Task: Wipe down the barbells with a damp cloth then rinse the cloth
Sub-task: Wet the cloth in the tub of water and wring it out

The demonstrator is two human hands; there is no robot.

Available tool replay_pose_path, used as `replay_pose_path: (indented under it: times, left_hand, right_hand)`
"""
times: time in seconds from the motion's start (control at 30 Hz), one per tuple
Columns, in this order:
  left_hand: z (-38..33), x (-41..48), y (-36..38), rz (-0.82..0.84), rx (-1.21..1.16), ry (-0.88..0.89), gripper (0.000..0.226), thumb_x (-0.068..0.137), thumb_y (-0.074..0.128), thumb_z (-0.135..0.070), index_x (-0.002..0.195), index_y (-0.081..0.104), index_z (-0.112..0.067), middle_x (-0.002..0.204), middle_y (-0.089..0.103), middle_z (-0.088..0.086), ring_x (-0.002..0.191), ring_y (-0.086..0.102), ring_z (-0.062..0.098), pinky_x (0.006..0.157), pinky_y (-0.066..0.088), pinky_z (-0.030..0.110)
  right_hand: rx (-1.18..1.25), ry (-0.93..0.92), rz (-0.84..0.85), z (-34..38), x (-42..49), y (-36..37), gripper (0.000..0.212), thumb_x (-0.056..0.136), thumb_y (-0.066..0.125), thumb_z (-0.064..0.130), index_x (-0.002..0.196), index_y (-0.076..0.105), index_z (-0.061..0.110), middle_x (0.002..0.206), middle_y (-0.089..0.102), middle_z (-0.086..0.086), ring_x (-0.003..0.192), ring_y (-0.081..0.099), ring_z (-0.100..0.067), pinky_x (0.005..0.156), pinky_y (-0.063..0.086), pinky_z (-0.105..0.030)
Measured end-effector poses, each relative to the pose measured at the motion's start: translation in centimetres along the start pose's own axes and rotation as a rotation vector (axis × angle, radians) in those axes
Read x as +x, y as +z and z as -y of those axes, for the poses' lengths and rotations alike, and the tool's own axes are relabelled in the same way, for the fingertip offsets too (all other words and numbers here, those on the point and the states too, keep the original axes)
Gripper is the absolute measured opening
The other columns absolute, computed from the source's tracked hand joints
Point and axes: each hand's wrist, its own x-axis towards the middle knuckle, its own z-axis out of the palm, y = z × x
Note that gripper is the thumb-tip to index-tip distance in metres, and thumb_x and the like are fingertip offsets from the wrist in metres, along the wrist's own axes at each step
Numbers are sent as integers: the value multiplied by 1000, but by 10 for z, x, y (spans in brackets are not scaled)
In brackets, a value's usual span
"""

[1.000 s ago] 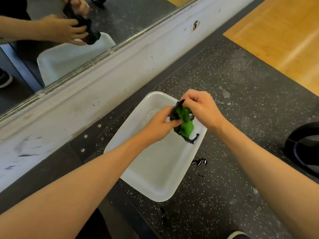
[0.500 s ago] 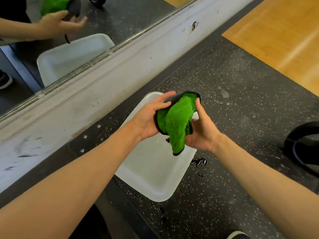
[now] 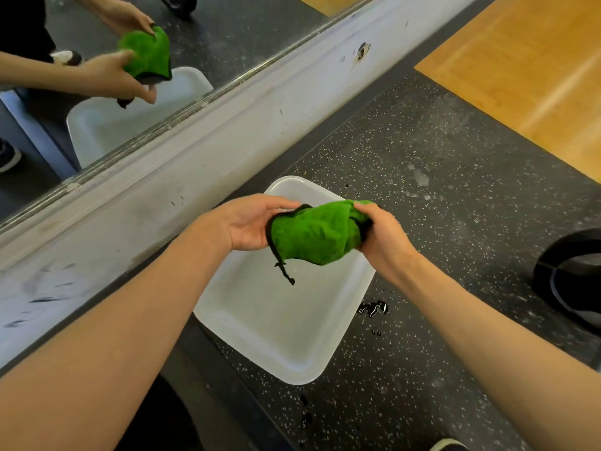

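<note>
Centre frame, above a white basin (image 3: pixel 292 362) set on the speckled floor (image 3: pixel 455 190), a person holds the green cloth (image 3: pixel 315 232) in mid-air. The right hand (image 3: pixel 380 242) has its fingers curled tight round the bunched end. The left hand (image 3: pixel 250 222) lies with relaxed, nearly straight fingers against the cloth's other edge, gripping nothing. With only one hand truly gripping, the wet cloth could slip. Its right end also hangs about over the basin's right rim, so drips may land outside, where dark splashes (image 3: pixel 374 309) already lie just beside the rim. That means slick footing near the shoe (image 3: pixel 448 445), bottom right. Nothing stands between cloth and basin. A black ring (image 3: pixel 549 288) sits well apart at the right edge. Beyond are a scuffed white wall base (image 3: pixel 195 151), a mirror (image 3: pixel 244 34) at upper left and wood flooring (image 3: pixel 520 76) at upper right.
</note>
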Motion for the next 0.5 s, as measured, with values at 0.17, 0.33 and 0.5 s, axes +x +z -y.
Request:
replay_pose_path:
  times: [0.17, 0.33, 0.5]
  left_hand:
    - [-1, 9, -8, -61, 24, 99, 31, 101, 41, 6, 106, 69, -5, 95, 76, 9, 82, 74, 21, 68, 63, 40]
    - [4, 22, -15, -406, 145, 315, 12, 100, 56, -1, 99, 58, -13, 101, 62, 12, 75, 64, 18, 60, 57, 37]
    - [1, 21, -17, -507, 161, 413, 3, 101, 60, -21, 100, 58, -19, 102, 62, 6, 83, 62, 20, 68, 58, 40]
  right_hand:
    - [-95, -42, -21, 12, 6, -10, 33, 89, 59, 6, 120, 64, -3, 117, 72, -20, 107, 69, -34, 91, 50, -45]
    - [-253, -64, -18, 21, 8, -18, 15, 93, 66, 2, 107, 72, 1, 98, 75, -13, 89, 66, -23, 79, 52, -32]
    - [-235, -154, -128, 22, 11, -26, 34, 92, 74, 13, 123, 62, 18, 87, 71, -2, 74, 60, -12, 66, 44, -27]
